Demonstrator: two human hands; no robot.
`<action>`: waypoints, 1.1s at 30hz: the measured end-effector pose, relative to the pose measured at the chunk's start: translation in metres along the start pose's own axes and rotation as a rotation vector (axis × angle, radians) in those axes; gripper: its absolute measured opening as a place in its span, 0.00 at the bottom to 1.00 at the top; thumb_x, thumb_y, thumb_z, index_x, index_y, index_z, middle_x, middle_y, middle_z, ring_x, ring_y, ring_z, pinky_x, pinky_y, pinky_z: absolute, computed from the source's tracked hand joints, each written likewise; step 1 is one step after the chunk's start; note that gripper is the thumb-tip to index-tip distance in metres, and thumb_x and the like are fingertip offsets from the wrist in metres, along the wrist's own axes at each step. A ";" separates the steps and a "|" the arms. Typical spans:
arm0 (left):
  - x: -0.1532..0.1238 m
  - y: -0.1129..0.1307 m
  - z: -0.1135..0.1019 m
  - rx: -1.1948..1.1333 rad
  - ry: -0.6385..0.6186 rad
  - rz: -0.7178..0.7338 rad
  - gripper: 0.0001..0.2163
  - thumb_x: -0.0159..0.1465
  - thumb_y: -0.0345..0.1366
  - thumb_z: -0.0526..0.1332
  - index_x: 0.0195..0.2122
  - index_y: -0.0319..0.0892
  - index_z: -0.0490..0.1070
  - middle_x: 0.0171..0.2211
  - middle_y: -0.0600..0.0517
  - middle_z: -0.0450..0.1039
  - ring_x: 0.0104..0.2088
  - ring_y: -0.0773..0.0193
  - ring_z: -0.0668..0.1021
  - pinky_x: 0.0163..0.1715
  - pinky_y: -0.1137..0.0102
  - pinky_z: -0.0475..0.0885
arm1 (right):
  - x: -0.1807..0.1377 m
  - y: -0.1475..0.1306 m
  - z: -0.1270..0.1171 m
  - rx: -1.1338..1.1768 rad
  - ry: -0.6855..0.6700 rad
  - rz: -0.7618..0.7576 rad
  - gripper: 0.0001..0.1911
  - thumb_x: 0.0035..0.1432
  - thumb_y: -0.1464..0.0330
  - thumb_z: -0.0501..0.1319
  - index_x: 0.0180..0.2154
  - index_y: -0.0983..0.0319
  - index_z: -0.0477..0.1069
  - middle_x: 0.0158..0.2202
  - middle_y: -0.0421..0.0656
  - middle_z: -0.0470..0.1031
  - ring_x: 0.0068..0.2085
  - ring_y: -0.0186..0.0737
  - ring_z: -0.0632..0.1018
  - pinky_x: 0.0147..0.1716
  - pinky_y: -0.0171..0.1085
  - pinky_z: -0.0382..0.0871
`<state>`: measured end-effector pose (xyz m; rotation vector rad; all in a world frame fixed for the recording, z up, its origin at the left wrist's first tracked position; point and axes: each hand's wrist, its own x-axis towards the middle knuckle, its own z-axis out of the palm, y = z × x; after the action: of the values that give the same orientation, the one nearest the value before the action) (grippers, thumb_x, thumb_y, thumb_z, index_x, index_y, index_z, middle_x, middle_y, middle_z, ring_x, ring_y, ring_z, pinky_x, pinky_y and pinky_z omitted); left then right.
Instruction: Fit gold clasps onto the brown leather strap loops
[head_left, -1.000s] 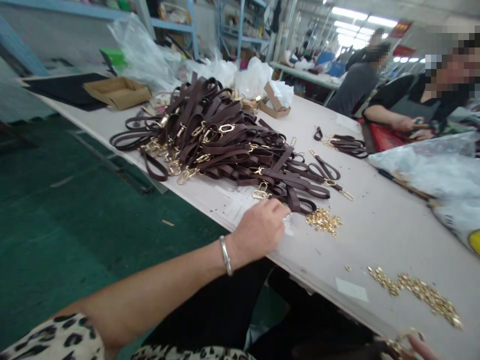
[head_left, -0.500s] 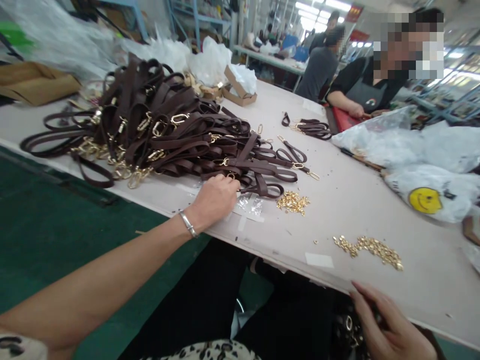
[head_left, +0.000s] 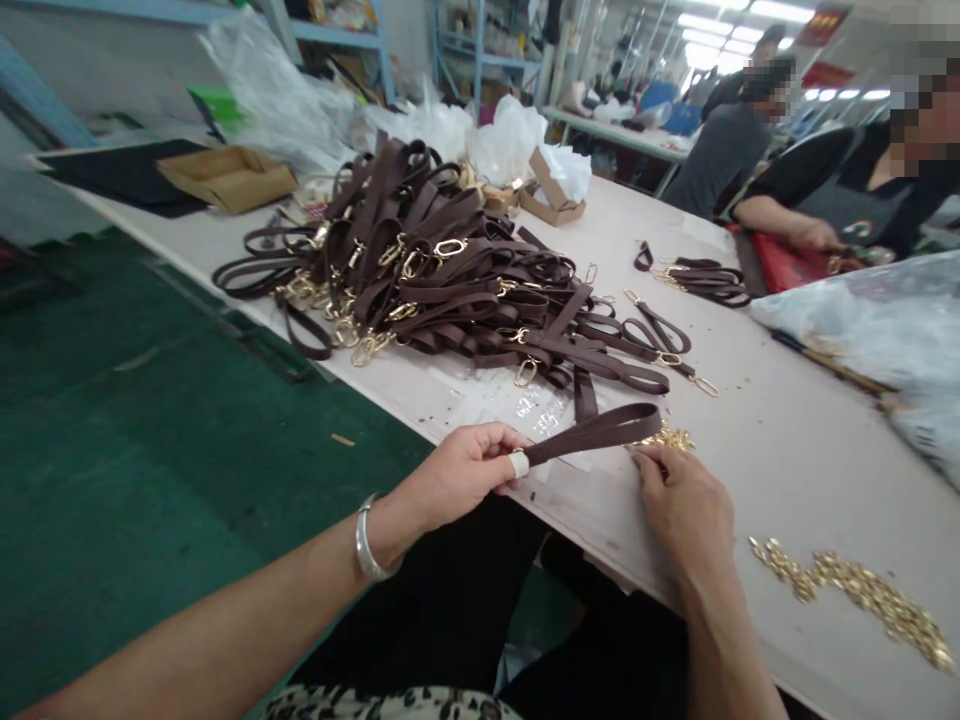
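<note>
My left hand [head_left: 480,465] pinches one end of a brown wrist strap [head_left: 600,430], whose loop stretches to the right above the table edge. White tape or a wrap covers that thumb. My right hand [head_left: 686,500] is at the near side of a small pile of gold metal pieces [head_left: 671,437], its fingertips pressed together. Whatever they hold, if anything, is too small to make out. Behind my left hand lies a big heap of brown straps [head_left: 450,270] with gold clasps. A second, longer pile of gold pieces [head_left: 862,590] lies to the right.
Clear plastic packets [head_left: 540,410] lie on the table under the strap. An open cardboard tray [head_left: 225,178] and white plastic bags [head_left: 510,140] stand behind the heap. More straps [head_left: 709,280] lie near a co-worker's hand [head_left: 814,235]. A large plastic bag [head_left: 862,310] fills the right side.
My left hand has drawn a strap away from the heap toward the table's front edge. My right hand has come up from below the edge to the gold pieces. The view has swung left.
</note>
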<state>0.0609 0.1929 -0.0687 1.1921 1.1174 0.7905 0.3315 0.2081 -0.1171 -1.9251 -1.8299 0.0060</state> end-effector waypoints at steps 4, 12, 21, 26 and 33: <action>-0.009 -0.005 0.008 -0.247 -0.043 -0.072 0.09 0.59 0.33 0.64 0.39 0.36 0.74 0.29 0.53 0.75 0.28 0.71 0.75 0.29 0.75 0.66 | -0.004 0.004 -0.004 0.017 -0.005 -0.059 0.16 0.65 0.60 0.53 0.38 0.60 0.77 0.38 0.47 0.78 0.39 0.46 0.77 0.41 0.42 0.66; -0.013 -0.007 0.032 -0.370 0.028 -0.064 0.08 0.60 0.28 0.63 0.41 0.37 0.75 0.37 0.48 0.80 0.33 0.68 0.80 0.28 0.76 0.67 | -0.043 -0.014 -0.029 0.556 -0.050 0.250 0.16 0.58 0.54 0.64 0.36 0.61 0.78 0.29 0.43 0.79 0.32 0.42 0.78 0.36 0.39 0.70; -0.019 -0.011 0.050 -0.364 -0.103 0.059 0.14 0.62 0.26 0.61 0.47 0.39 0.80 0.36 0.51 0.82 0.33 0.68 0.80 0.37 0.74 0.74 | -0.075 -0.076 -0.025 1.096 -0.178 0.269 0.11 0.57 0.61 0.68 0.38 0.61 0.79 0.27 0.40 0.78 0.27 0.34 0.77 0.27 0.34 0.74; -0.024 -0.013 0.049 -0.234 -0.103 0.127 0.15 0.63 0.24 0.59 0.48 0.39 0.80 0.36 0.52 0.83 0.37 0.65 0.81 0.43 0.71 0.76 | -0.075 -0.076 -0.025 1.065 -0.195 0.233 0.09 0.57 0.62 0.68 0.36 0.61 0.79 0.26 0.39 0.76 0.26 0.33 0.75 0.27 0.33 0.72; -0.036 -0.022 0.044 0.266 0.024 0.350 0.18 0.64 0.25 0.59 0.52 0.44 0.79 0.48 0.52 0.82 0.47 0.61 0.82 0.52 0.70 0.74 | -0.081 -0.078 -0.023 1.092 -0.152 0.320 0.11 0.53 0.62 0.69 0.33 0.61 0.74 0.28 0.39 0.76 0.29 0.35 0.76 0.29 0.34 0.73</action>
<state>0.0910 0.1414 -0.0819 1.6351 1.0702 0.9428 0.2577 0.1233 -0.0957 -1.3631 -1.1310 1.0429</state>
